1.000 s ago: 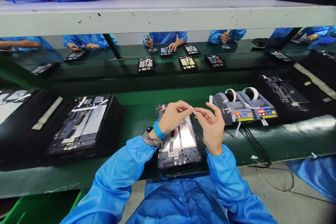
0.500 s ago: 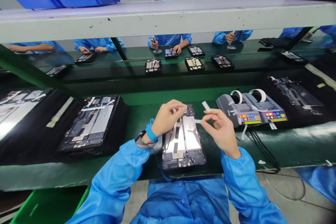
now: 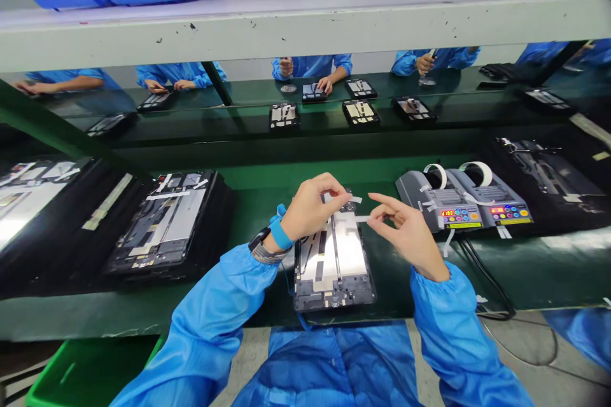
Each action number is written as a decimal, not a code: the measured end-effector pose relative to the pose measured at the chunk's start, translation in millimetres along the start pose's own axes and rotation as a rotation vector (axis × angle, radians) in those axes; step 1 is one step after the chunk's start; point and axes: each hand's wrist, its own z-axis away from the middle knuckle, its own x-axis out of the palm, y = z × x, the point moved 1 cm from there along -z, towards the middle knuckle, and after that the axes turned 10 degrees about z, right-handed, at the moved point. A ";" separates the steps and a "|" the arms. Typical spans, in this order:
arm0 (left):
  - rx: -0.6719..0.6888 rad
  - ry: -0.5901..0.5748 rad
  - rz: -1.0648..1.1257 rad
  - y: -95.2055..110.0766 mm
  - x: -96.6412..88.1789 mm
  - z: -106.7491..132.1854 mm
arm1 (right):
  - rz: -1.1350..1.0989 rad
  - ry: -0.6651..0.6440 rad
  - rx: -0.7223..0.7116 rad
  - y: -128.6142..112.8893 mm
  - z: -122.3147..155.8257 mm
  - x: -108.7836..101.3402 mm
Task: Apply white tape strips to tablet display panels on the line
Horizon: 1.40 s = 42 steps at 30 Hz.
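An opened tablet (image 3: 337, 267) lies on the green bench in front of me, its silver inner plate and dark circuit parts facing up. Over its top end is my left hand (image 3: 317, 206), thumb and forefinger pinched on a short white tape strip (image 3: 354, 199). To the right, my right hand (image 3: 408, 229) pinches a second white tape strip (image 3: 363, 219) between thumb and a finger, with the forefinger stretched out toward the left hand. That strip reaches over the tablet's right edge. A blue wrist strap (image 3: 280, 233) circles my left wrist.
Right of me stand two grey tape dispensers (image 3: 458, 200) with white rolls. Stacks of opened tablets (image 3: 162, 222) lie at left, another opened device (image 3: 548, 172) at far right. A white shelf (image 3: 305, 28) crosses above. Co-workers' hands (image 3: 326, 84) work across the bench. A green bin (image 3: 95, 369) sits below left.
One tape strip has gone from my right fingers to my left hand. My right forefinger has straightened, and the other strip stays in the right pinch.
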 end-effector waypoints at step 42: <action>-0.113 -0.003 0.060 -10.5 4.5 -6.6 | -0.382 0.103 0.155 -1.9 -16.3 25.8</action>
